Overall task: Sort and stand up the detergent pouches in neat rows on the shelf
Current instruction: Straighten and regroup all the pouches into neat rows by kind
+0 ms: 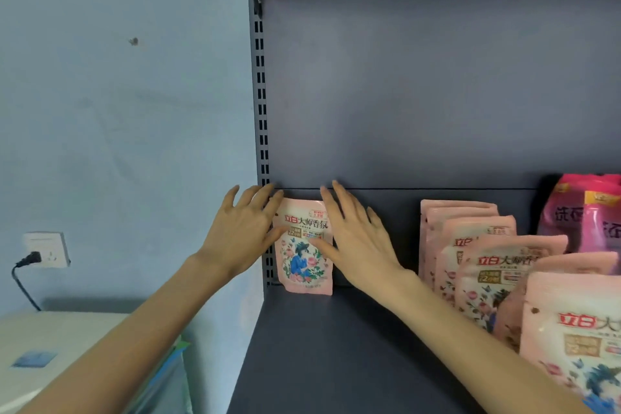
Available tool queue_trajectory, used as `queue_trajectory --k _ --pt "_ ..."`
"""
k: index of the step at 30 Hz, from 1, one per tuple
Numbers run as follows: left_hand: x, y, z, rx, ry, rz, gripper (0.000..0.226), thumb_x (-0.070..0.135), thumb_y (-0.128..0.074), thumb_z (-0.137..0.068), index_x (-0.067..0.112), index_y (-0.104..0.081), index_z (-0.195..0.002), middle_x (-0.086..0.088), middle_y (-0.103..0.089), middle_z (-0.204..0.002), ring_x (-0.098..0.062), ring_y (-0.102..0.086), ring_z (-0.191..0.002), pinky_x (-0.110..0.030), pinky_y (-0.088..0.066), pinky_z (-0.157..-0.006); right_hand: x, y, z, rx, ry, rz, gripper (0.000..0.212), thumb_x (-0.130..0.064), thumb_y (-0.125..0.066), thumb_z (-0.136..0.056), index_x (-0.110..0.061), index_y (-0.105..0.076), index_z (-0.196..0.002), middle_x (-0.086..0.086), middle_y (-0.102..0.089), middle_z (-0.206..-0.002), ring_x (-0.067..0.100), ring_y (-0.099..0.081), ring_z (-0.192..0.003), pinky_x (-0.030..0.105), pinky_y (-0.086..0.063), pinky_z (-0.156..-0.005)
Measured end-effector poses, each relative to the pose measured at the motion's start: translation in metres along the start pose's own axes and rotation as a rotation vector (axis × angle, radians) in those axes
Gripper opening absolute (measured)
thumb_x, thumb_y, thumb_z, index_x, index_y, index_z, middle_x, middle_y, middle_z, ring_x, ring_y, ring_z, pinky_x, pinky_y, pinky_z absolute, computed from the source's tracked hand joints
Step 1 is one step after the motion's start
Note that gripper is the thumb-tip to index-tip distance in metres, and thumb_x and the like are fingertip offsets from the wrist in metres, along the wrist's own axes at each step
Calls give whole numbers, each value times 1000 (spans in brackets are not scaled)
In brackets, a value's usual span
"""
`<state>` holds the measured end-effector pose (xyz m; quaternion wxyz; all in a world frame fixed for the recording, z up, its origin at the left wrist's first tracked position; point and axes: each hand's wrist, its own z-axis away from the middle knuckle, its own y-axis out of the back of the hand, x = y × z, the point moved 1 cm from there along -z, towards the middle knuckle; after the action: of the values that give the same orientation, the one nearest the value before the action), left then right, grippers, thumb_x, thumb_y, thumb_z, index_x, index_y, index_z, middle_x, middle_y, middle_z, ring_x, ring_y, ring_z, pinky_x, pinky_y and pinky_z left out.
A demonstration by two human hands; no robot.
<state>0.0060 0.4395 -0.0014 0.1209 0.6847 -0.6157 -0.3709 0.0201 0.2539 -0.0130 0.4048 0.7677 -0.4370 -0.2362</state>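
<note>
The dark grey metal shelf (319,346) carries one pink pouch (304,255) standing upright in its back left corner, against the back panel (420,94). Well apart to the right, a row of pink pouches (497,272) stands front to back, with magenta bags (578,212) at the far right rear.

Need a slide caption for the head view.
Left hand and right hand touch an upright pink floral detergent pouch in the back-left corner of the dark grey metal shelf.

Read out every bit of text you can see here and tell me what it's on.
"立白 大师香氛": standing pink pouch.
"72小时": same pouch, gold panel.
"立白大", cut off: front pouch of the row.
Blurred: characters on the magenta bags.
Small print everywhere: unreadable.
</note>
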Motion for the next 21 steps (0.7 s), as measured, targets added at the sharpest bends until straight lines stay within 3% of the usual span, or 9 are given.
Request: queue_trajectory --k 5,9,13,21 --pt "-9 -18 -9 60 -66 143 42 32 -76 -71 8 -64 -104 -8 -68 -104 -27 -66 -95 -45 -50 -85 -11 -10 -13 59 -23 13 64 -36 -52 -92 -16 -24 -146 5 -29 -148 23 -39 -129 39 -36 -102" --pt "-17 -22 -7 135 -78 324 18 25 -67 -82 13 -58 -92 -2 -67 -89 -27 -63 -82 -36 -47 -79 -15 -6 -12 157 -21 -12 35 -21 -62 -87 -12 -53 -119 6 -52 -117 24 -55 -98 40 -50 -77" --pt "-24 -20 -4 130 -44 539 23 36 -48 -87 16 -58 -82 4 -67 -68 -24 -60 -65 -28 -34 -76 -19 2 -6 181 -73 -82 17 -18 -61 -88 -11 -55 -101 3 -53 -104 18 -55 -86 34 -50 -67" --pt "-21 -5 10 185 -22 704 17 32 -59 -84 16 -62 -80 3 -65 -64 -20 -55 -60 -21 -29 -64 -22 17 11 211 -92 -103 13 -21 -63 -87 -14 -53 -85 -5 -54 -87 11 -51 -71 27 -44 -58"
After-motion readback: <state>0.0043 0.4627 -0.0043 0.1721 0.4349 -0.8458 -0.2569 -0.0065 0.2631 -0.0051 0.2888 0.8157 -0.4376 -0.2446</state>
